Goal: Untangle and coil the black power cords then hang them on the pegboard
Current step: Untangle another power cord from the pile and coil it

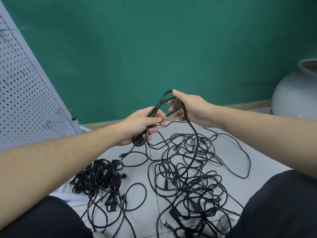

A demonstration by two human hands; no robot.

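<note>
Looping glossy black cord (pixel 155 110), both hands (pixel 142 125)

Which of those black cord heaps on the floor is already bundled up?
The bundled cords on the left, beside the pegboard, lie in tight packed coils. The tangled pile on the right sprawls in loose loops.

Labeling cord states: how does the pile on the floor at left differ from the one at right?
The left pile is compact, its cords bunched in tight bundles; the right pile sprawls in loose, crossing loops. A strand rises from the right pile to the right hand; none visibly rises from the left pile. Both are black, on the grey floor.
</note>
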